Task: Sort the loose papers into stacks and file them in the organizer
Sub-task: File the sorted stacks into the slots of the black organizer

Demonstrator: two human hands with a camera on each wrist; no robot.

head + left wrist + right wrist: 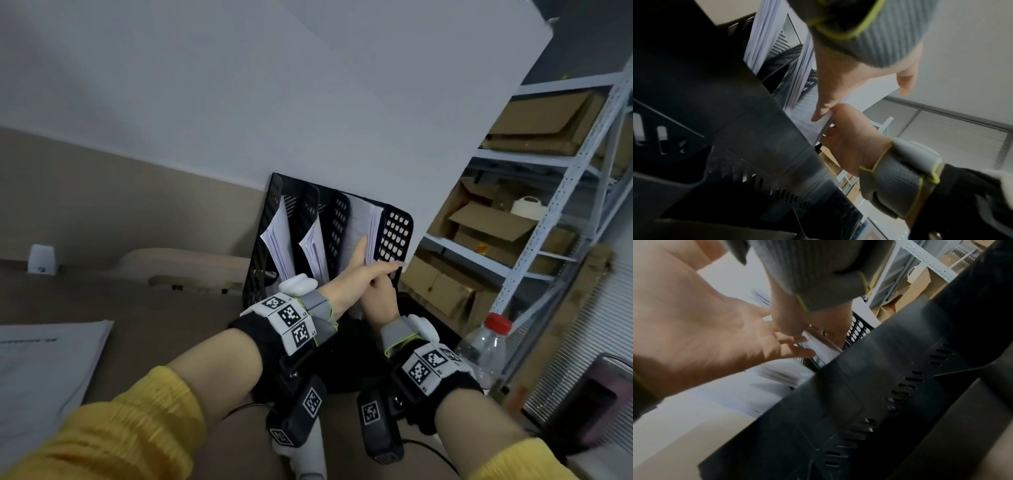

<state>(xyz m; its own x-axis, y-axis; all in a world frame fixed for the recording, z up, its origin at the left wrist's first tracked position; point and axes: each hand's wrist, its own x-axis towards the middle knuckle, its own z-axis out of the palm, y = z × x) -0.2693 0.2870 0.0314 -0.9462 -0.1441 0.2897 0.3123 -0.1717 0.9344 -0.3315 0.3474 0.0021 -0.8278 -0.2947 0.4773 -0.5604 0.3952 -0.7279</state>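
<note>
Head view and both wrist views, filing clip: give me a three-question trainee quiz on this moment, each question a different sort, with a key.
1. True or false: the black mesh organizer already holds paper stacks in more than one slot.
2. Multiple choice: the left hand is A) flat against the face of the rightmost paper stack, fingers straight; B) gripping the water bottle; C) resting on the loose papers at the left.
3. Fill in: the right hand holds the rightmost paper stack at its ____ edge.

Key: 1 true; 2 A; 3 lower.
</note>
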